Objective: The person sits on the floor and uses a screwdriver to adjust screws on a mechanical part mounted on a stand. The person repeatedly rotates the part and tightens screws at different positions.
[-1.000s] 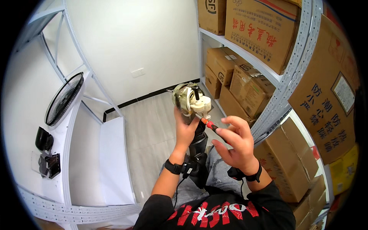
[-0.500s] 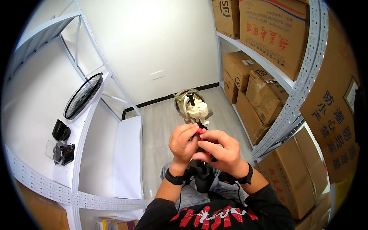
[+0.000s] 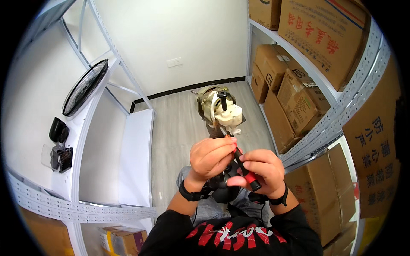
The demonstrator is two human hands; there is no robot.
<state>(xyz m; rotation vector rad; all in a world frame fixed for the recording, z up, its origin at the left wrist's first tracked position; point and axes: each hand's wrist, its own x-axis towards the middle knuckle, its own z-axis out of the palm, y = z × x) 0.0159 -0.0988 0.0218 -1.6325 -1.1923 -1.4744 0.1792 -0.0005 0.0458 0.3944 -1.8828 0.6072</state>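
Note:
A screwdriver (image 3: 251,177) with a red and black handle slants between my hands, its shaft end pointing away from me. At the front of the handle, my left hand (image 3: 209,158) is closed in a pinch around it. Fingers and thumb of my right hand (image 3: 268,170) grip the handle nearer its butt. Just beyond the tool stands an uncovered fan motor (image 3: 229,114), with a cream gear housing and a black knob on top. The screwdriver's tip lies close to the housing; whether they touch I cannot tell. Below my hands, a black stand part is partly hidden.
On the left shelf (image 3: 81,170) lie a round black fan grille (image 3: 86,87), a black cover (image 3: 59,130) and small dark parts (image 3: 60,158). Cardboard boxes (image 3: 305,96) fill the right rack. A larger carton (image 3: 318,192) stands close by my right arm.
My hands have moved apart and the screwdriver handle now shows between them, its butt swung toward me. The view has shifted, with the motor appearing larger and less covered.

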